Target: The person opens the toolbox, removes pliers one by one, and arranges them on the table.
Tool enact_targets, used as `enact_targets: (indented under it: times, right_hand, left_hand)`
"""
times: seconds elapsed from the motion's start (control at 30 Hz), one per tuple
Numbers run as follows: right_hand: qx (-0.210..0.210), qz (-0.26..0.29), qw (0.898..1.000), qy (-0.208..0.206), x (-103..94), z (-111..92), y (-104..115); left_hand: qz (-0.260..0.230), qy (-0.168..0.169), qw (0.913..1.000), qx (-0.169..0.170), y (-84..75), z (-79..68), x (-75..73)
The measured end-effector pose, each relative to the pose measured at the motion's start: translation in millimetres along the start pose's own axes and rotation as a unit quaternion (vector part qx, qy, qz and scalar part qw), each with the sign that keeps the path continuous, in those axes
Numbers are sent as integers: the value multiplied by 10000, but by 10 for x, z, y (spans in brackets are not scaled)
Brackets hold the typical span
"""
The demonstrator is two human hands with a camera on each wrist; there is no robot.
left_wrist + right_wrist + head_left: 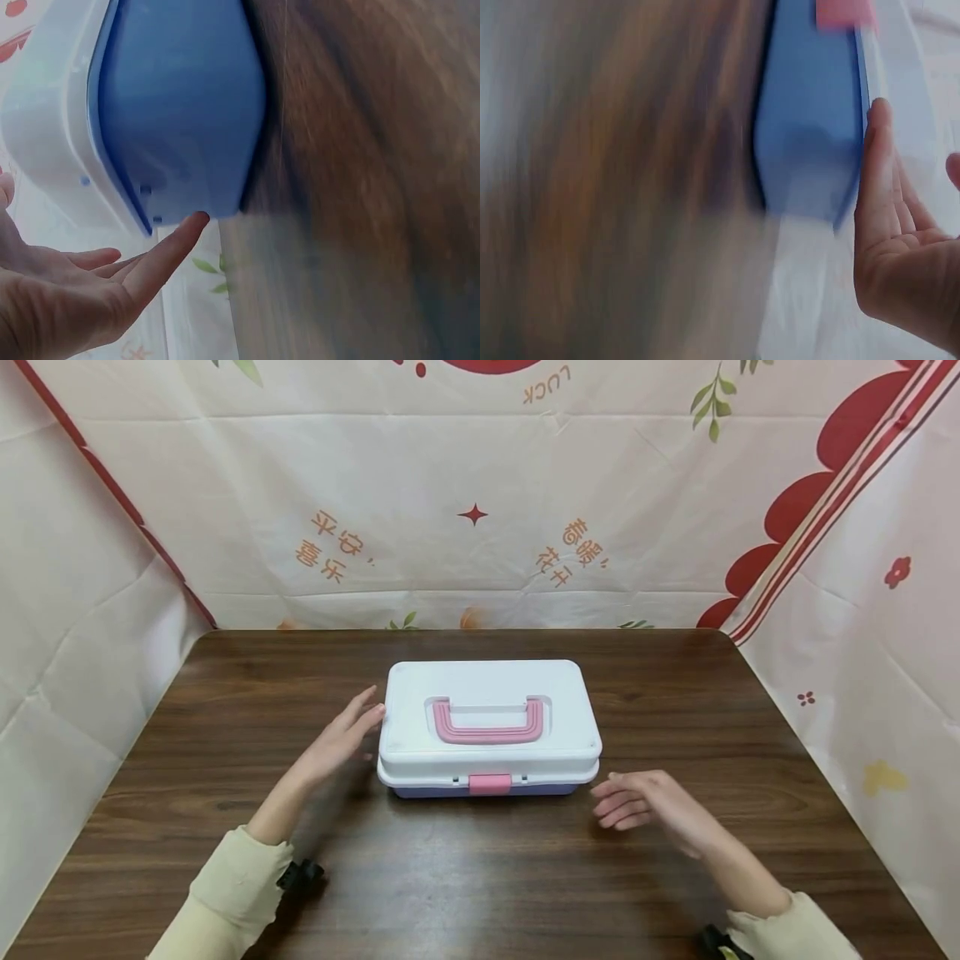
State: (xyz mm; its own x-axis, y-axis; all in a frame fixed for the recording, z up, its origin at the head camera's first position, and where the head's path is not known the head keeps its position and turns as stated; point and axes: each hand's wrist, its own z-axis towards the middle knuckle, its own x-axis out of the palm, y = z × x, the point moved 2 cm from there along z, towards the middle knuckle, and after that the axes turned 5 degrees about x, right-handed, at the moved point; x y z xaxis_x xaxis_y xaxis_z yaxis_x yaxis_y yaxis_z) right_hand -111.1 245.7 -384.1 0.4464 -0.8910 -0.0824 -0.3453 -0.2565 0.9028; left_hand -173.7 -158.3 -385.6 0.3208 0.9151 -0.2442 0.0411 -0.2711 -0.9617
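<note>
A closed plastic storage box (487,760) stands on the wooden table, with a white lid, a blue base, a pink carry handle (489,735) folded flat and a pink latch (490,785) at the front. My left hand (336,745) is at the box's left side, its fingers extended near the lid's edge; whether they touch it I cannot tell. Off the front right corner, my right hand (652,806) hovers with fingers loosely bent and holds nothing. The right wrist view is blurred, with the blue base (806,112) beyond the fingers.
The dark wooden table (465,877) stretches out around the box. A white printed cloth (420,477) hangs behind the table and along both sides. Black wrist devices (302,875) sit at the cuffs of both sleeves.
</note>
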Motion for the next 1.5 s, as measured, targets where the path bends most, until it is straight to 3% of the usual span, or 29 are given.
enact_targets:
  times: [0.2,0.37,0.63,0.83,1.1,1.5]
  right_hand:
    - [396,733,9947,601,438,155,-96]
    - [708,1064,9896,658,704,298,-148]
    - [867,1711,9786,741,1011,488,-205]
    - [530,2461,9664,523,1133,576,-210]
    - [315,2875,9572,124,1210,629,-276]
    - [66,2721,9621,-170,1251,614,-241]
  left_hand:
    - [51,107,9999,-22,31,23,112]
    - [67,140,9999,-34,80,34,149]
    - [129,158,9998,-78,78,25,159]
    - [177,122,9997,-120,59,34,150]
    - [28,151,9998,-98,68,44,142]
    - [-12,145,9999,-73,57,34,135]
